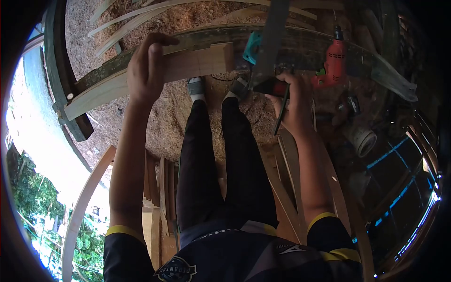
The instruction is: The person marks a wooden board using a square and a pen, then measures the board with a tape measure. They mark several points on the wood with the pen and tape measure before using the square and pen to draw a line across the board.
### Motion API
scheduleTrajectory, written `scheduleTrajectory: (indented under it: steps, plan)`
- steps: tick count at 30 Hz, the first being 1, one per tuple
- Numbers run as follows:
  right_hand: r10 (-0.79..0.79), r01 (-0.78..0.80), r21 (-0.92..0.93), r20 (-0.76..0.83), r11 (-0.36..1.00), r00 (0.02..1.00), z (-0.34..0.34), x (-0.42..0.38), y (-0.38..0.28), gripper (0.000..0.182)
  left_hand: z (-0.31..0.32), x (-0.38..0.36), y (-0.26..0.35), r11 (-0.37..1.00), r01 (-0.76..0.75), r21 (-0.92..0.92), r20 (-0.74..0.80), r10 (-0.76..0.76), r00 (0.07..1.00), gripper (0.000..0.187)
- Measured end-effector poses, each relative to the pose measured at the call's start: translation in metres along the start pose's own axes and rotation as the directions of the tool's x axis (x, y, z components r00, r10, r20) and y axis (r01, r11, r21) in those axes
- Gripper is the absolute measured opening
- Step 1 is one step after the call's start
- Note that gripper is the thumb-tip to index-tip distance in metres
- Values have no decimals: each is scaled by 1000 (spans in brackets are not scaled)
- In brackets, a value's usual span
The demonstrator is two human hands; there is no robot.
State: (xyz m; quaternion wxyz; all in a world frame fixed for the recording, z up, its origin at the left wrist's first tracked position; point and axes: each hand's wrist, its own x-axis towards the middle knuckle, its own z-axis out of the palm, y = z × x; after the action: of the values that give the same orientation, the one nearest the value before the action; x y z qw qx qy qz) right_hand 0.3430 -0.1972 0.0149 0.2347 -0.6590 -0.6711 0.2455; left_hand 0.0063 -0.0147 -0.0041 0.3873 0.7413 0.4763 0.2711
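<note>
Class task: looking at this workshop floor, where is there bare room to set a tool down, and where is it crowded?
Free: the sawdust floor below the pale wooden plank, left of the grey shoe. Crowded: around the red power drill and white plastic pipe fitting.

head-worn view, steep downward, close over workbench (300, 47)

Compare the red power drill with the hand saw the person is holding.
The red power drill lies untouched on the dark plank; the hand saw is gripped by the right hand. The drill is short and chunky; the saw has a long, flat grey blade. Both are near the pale wooden board that the left hand steadies.
</note>
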Motion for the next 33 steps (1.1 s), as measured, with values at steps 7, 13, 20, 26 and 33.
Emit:
scheduleTrajectory:
  steps: [7,13,20,26,33]
  plan:
    - [89,-93,-204,-27,975,996,-41,-10,61,58,11,-18,24,999,-21,-34,-164,15,986,68]
    - [69,-58,-255,31,965,997,-50,-8,100,56,55,-42,63,998,-4,61,-172,15,985,74]
    - [37,-3,-310,103,951,994,-19,0,120,52,98,-55,97,992,-23,124,-123,38,992,75]
    - [5,-10,-365,-16,931,1000,-8,1,128,53,99,-62,102,990,8,142,-146,13,989,75]
    - [-2,-11,-321,-40,947,999,-13,0,125,49,93,-79,89,985,69,159,-222,-32,974,69]
